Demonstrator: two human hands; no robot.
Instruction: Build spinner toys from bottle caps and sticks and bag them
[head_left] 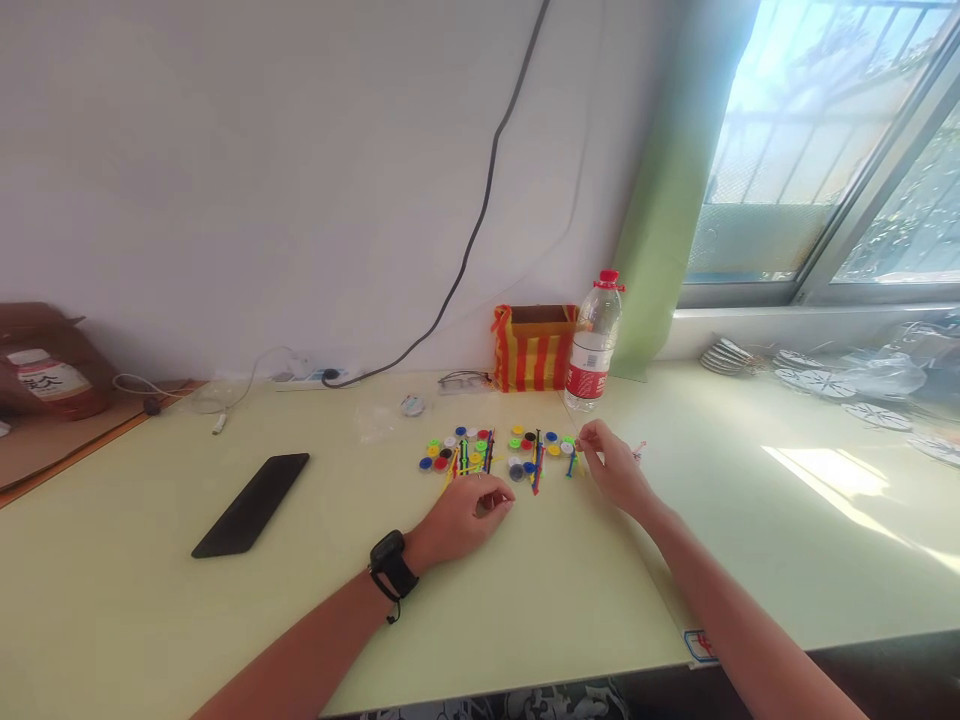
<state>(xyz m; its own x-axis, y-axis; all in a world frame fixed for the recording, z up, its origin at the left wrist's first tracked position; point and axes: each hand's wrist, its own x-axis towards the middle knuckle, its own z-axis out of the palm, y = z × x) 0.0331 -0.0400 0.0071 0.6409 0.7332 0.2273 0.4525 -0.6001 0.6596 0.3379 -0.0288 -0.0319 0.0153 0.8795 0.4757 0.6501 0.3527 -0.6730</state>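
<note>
Looking down, I see bright discs (481, 446) and little arrows (464, 456) just past my left grip (459, 520) and beside my right grip (618, 470). I can't tell if either pinches anything.

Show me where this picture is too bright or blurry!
Head view: the window is washed out by glare; a patch of sunlight shines on the right of the table; the little colored discs look soft, their fine details too fuzzy to see.

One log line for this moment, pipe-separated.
left hand: curled near arrow pieces | right hand: beside coloured discs, grip unclear | bottle: upright beside striped box
</note>
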